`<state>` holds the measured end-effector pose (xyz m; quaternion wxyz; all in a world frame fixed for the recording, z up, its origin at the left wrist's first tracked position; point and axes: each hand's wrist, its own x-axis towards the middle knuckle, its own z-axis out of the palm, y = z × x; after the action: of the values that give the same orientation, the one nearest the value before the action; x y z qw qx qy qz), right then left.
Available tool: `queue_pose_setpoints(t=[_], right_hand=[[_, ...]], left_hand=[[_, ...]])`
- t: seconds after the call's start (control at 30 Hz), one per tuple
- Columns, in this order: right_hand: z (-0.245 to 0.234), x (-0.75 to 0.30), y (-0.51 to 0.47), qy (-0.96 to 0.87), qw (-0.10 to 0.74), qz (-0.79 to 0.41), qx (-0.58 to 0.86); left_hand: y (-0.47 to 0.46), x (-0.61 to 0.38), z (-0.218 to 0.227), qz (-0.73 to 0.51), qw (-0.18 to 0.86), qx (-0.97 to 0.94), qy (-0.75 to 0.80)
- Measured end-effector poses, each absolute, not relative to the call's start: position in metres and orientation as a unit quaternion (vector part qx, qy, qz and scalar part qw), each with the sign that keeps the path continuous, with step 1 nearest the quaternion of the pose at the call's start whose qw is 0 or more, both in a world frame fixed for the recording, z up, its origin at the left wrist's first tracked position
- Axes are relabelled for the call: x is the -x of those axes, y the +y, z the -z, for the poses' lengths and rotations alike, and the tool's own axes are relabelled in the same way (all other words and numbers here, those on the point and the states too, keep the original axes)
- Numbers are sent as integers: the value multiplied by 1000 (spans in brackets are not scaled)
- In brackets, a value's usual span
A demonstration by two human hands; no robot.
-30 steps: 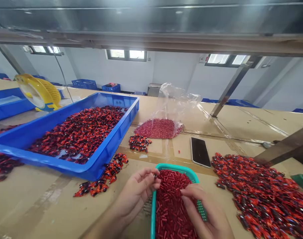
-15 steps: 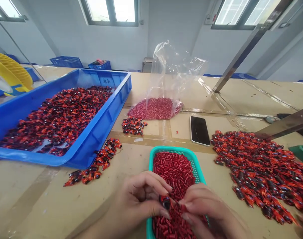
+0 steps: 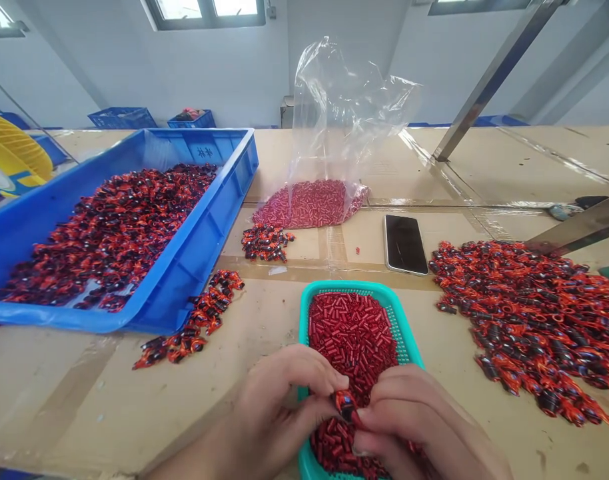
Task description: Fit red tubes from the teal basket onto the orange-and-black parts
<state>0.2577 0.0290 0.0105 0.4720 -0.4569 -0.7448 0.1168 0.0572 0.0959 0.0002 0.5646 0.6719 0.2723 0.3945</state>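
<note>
Between the thumb and fingers of my left hand [image 3: 289, 400] is a small red-and-black plastic part [image 3: 344, 404]. My right hand [image 3: 414, 417] pinches a small red tube [image 3: 357, 419] against the dark end of that part; whether the tube sits inside it is hidden by the fingertips. Both hands are over a green plastic basket [image 3: 409, 333] filled with short red tubes [image 3: 352, 330]. To the right lies a big heap of similar red-and-black parts [image 3: 529, 327]. A curved row of these parts [image 3: 199, 320] lies left of the basket.
A large blue tray [image 3: 184, 267] of red-and-black parts stands at the left. Behind the basket are a clear bag [image 3: 309, 203] of red tubes, a small pile of parts [image 3: 266, 243] and a phone [image 3: 405, 244]. Metal posts [image 3: 494, 80] rise at the right; a yellow fan [image 3: 14, 153] stands far left.
My hands have come together, bringing the red tube from beside the part to its dark end. The left hand has turned the part. The view has tilted slightly downward.
</note>
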Motion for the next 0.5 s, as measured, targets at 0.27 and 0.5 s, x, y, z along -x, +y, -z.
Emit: queue_pose_setpoints(t=[0.27,0.5], right_hand=[[-3,-257,30,-746,462,-67,475],[-10,-261,14,-709,466,-227,478]], left_hand=[[96,-59,7,-384,482,-735,285],[70,-49,2,-362,562,-675,313]])
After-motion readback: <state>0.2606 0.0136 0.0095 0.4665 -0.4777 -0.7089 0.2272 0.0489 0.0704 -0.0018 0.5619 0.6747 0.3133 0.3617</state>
